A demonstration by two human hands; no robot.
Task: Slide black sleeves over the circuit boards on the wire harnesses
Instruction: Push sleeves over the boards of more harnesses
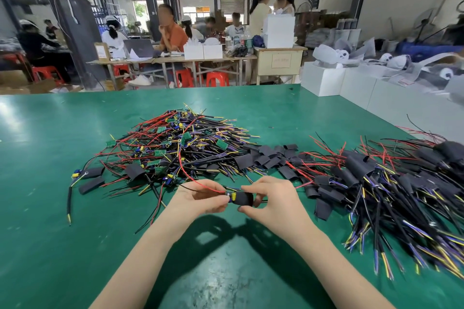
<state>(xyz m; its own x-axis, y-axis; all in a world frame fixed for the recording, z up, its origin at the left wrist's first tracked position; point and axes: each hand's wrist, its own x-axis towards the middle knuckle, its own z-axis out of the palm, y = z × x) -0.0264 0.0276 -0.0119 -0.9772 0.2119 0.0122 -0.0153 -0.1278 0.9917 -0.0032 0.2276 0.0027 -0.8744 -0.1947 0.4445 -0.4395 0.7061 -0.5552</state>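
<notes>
Black sleeve (244,198) lies crosswise between both grips, partly over the circuit board (231,196); right hand (267,197) pinches the sleeve, left hand (200,197) pinches the board's exposed end — long axis runs hand to hand; board's covered part hidden; trailing wires beyond the right hand indistinct.

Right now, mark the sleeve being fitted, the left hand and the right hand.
sleeve (244,198): head view, middle of its black face.
left hand (200,197): head view, back of hand.
right hand (272,195): head view, back of hand.
</notes>
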